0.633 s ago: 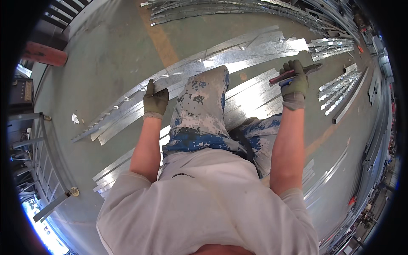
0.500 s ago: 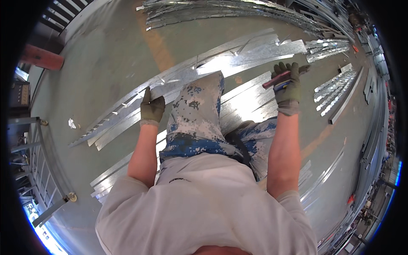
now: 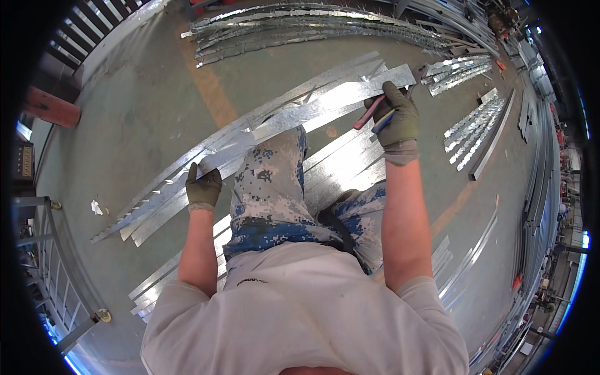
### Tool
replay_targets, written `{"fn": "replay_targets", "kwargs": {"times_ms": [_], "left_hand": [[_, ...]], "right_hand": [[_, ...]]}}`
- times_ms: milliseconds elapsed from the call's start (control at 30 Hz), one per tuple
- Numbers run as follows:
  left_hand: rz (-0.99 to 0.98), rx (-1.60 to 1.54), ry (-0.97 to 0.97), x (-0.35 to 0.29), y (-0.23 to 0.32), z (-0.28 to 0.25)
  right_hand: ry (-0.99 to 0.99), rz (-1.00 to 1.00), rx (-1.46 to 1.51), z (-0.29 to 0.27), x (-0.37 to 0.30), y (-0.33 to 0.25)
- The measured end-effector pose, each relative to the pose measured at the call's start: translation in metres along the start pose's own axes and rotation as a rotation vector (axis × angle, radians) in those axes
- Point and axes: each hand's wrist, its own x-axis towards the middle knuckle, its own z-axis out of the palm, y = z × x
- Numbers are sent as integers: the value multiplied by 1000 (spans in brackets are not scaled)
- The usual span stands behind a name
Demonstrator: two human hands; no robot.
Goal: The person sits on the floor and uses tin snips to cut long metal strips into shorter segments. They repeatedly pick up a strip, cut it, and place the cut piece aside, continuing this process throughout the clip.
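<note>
My left hand [image 3: 204, 187], in an olive work glove, is beside long, thin, shiny metal strips [image 3: 275, 125] lying across the floor. Its thumb stands apart from the partly bent fingers; whether it touches a strip I cannot tell. In my gloved right hand [image 3: 399, 122] is a pliers-like tool [image 3: 367, 114] with one red and one blue handle. The tool's dark head is mostly hidden behind the fingers. That hand is against the right end of the uppermost strip, with its thumb over the metal. More flat strips [image 3: 347, 162] lie beside and under my legs.
Bundles of notched metal strips [image 3: 312, 31] lie at the far side, with shorter bundles [image 3: 475, 125] at the right. A wheeled metal frame [image 3: 69, 294] stands at the left, below a red cylinder [image 3: 53, 107]. Long metal profiles [image 3: 537, 187] line the right side.
My right hand has come left to the end of the uppermost strip, and that end has shifted left. The view has moved slightly; my left hand stays beside the strips.
</note>
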Motion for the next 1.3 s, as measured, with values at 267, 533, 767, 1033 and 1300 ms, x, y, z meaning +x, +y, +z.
{"fn": "replay_targets", "kwargs": {"times_ms": [267, 533, 767, 1033, 1300], "left_hand": [[-59, 500, 219, -49, -4, 6], [292, 1543, -340, -167, -121, 167], [957, 1821, -954, -132, -241, 226], [1415, 1907, -859, -62, -302, 239], [1292, 2136, -724, -29, -312, 235]], "right_hand": [[-51, -14, -147, 21, -18, 3], [-66, 33, -132, 5, -17, 7], [-21, 35, -151, 11, -26, -2], [-50, 64, -173, 2, -20, 0], [-124, 223, -189, -22, -41, -10]]}}
